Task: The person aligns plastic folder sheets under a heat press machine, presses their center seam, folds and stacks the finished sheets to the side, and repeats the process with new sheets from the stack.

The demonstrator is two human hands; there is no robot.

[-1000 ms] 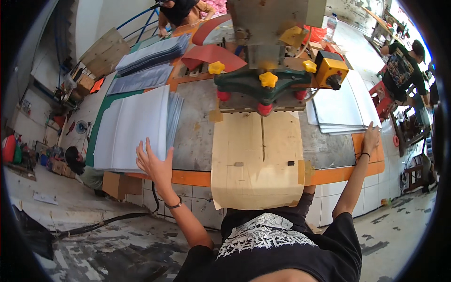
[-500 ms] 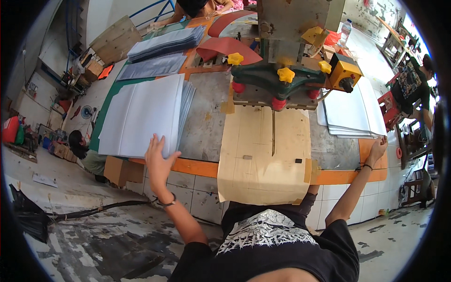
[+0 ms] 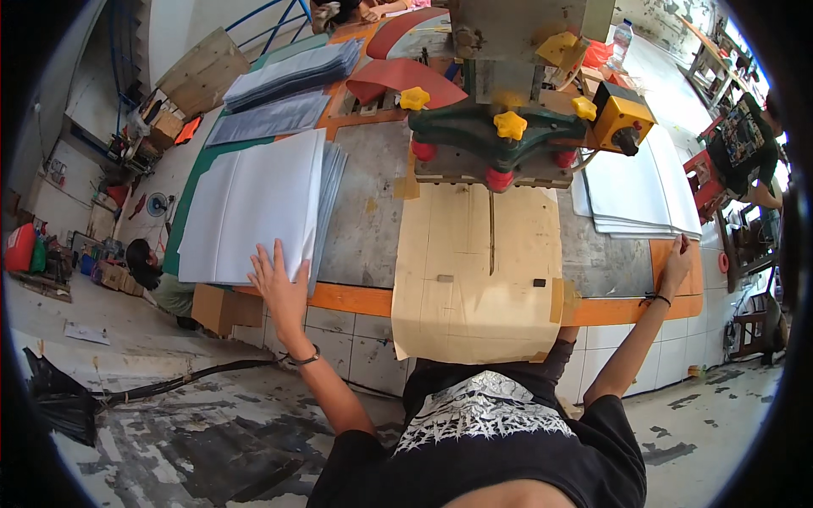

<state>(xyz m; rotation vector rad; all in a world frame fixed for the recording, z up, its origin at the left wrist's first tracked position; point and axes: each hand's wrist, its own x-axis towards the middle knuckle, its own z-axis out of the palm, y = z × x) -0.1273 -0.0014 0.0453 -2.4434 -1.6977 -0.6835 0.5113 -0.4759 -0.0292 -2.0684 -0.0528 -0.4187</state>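
Left stack: I am seeing white sheets [image 3: 246, 207] lying loosely fanned on the table's left side, a translucent layer showing along their right edge.
Left hand: mine [image 3: 286, 298] is spreading its fingers wide over the near right corner; no grip is showing, and contact I cannot tell. Thumb, lately sticking out past the edge, is now resting inward over the corner.
Cream board [image 3: 474, 315]: lying between stacks, overhanging the table's near edge.
Press head [image 3: 495, 140]: green, yellow-knobbed, hanging above the board's far end.
Right stack: white sheets [image 3: 631, 195] are lying flat.
Right hand [image 3: 676, 269]: fingers, splayed a second ago, are now bunching at the near right corner; whether they are pinching sheets I cannot tell. I am reading this as finer edge handling.
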